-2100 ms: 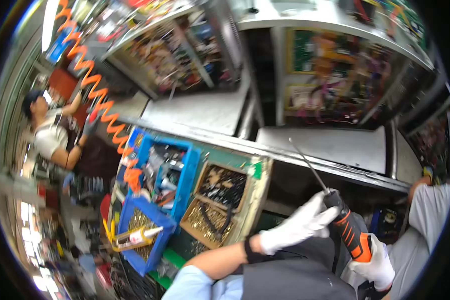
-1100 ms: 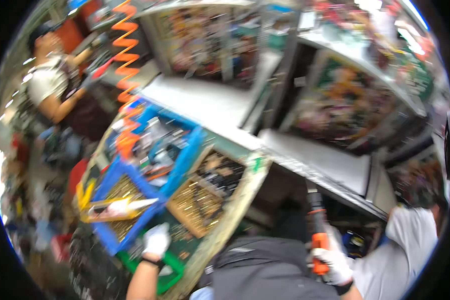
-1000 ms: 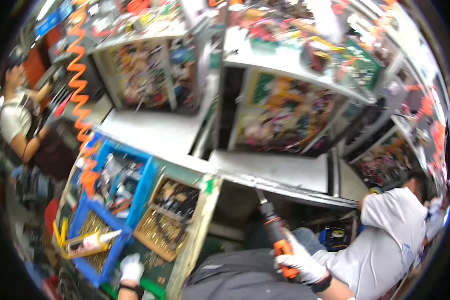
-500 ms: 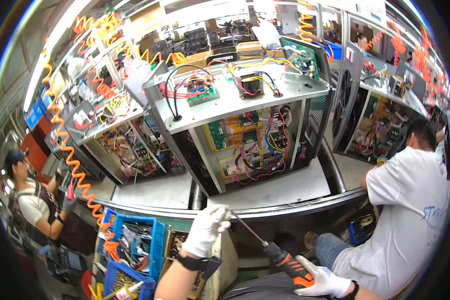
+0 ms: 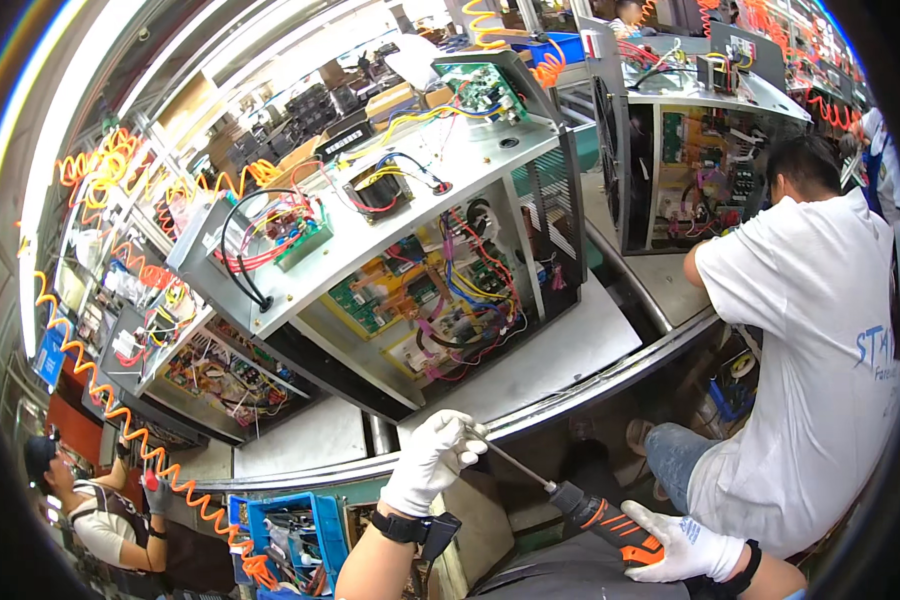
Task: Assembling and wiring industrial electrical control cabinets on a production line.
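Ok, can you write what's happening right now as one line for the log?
left hand: gloved, pinching screwdriver bit tip | right hand: gloved, gripping electric screwdriver | ahead: open metal cabinet with wired circuit boards | right: seated co-worker

A bare stretch of grey metal bench (image 5: 560, 355) lies open just above the white-gloved left hand (image 5: 432, 472), which touches the thin bit of the orange-and-black power screwdriver (image 5: 610, 520). Behind it, the open grey metal cabinet of wired circuit boards (image 5: 420, 290) blocks the way. To the right sits a person in a white shirt (image 5: 820, 340), close by. A blue plastic parts bin (image 5: 295, 530) crowds the lower left.
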`<state>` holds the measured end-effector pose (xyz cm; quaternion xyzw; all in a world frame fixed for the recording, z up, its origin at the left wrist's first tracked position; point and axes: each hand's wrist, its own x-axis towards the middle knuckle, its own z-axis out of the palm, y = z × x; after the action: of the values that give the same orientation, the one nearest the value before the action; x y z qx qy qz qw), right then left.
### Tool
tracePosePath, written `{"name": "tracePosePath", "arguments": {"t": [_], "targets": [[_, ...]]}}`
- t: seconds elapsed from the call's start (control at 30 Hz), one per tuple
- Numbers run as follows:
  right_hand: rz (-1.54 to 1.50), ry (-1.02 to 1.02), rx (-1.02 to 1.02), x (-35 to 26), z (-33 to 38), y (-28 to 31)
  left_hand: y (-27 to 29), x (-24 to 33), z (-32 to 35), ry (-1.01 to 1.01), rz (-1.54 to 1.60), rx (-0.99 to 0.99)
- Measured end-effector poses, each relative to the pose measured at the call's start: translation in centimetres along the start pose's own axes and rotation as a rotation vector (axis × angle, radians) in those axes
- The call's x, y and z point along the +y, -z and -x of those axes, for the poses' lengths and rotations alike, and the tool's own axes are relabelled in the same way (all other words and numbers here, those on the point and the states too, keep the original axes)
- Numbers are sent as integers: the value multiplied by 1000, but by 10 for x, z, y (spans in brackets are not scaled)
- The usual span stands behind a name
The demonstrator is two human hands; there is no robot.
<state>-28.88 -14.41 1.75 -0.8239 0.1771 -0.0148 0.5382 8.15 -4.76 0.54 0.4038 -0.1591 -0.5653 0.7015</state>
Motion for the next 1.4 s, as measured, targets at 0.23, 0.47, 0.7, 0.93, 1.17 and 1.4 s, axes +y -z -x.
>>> {"name": "tracePosePath", "arguments": {"t": [0.23, 0.47, 0.7, 0.93, 1.17, 1.4], "targets": [[305, -14, 9, -12, -6, 6, 10, 19, 6, 78, -215, 111], [-69, 15, -127, 1, -7, 12, 21, 33, 4, 201, -321, 22], [337, -313, -276, -11, -26, 17, 14, 38, -22, 224, -409, 87], [82, 14, 189, -13, -14, 6, 0, 40, -50, 200, -776, -123], [-242, -121, -1, 2, -25, -3, 25, 33, -30, 186, -554, -82], [-431, 88, -130, -74, -194, -51, 1, 64, -25, -28, -621, -184]]}}
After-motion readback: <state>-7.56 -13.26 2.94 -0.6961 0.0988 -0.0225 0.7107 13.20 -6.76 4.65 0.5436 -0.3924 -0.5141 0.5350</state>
